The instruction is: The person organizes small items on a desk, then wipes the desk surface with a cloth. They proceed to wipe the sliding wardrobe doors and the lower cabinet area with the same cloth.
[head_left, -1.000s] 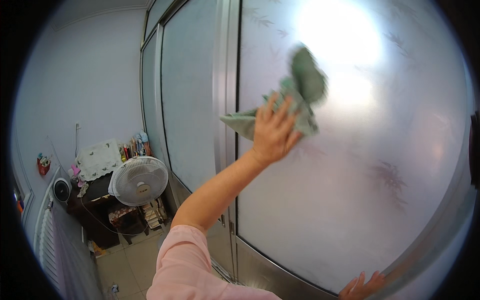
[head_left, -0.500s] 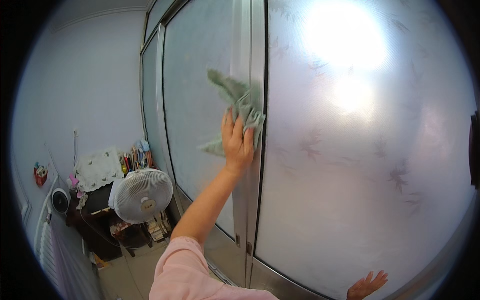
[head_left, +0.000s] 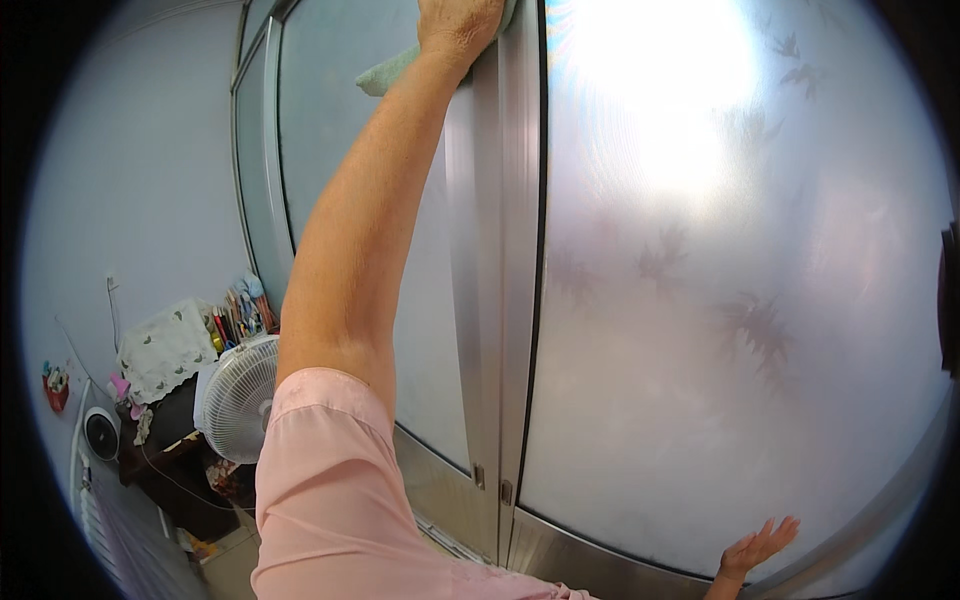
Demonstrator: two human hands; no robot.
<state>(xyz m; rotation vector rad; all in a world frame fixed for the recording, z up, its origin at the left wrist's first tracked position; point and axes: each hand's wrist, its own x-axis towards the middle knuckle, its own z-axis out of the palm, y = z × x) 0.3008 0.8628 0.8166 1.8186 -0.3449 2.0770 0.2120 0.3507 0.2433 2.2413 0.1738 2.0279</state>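
My left hand [head_left: 460,25] is raised to the top edge of the view, its fingers cut off there. A pale green cloth [head_left: 390,75] is under that hand, against the metal door frame [head_left: 490,180] and the left frosted pane. Part of the cloth sticks out to the left of my wrist; the rest is hidden or out of view. Low on the right, my right hand [head_left: 760,548] has its fingers apart and holds nothing. It is near the lower part of the right frosted glass pane [head_left: 650,400], which has a leaf pattern.
A white fan [head_left: 240,400] stands to the left, partly behind my raised arm. Beyond it is a dark desk [head_left: 170,480] with a patterned cloth cover [head_left: 165,350] and several pens. A radiator [head_left: 95,520] runs along the left wall. Bright glare covers the upper right pane.
My left hand has moved up along the door frame with the cloth, from mid-pane to the top edge. The view has shifted slightly. My right hand has risen a little and stays open.
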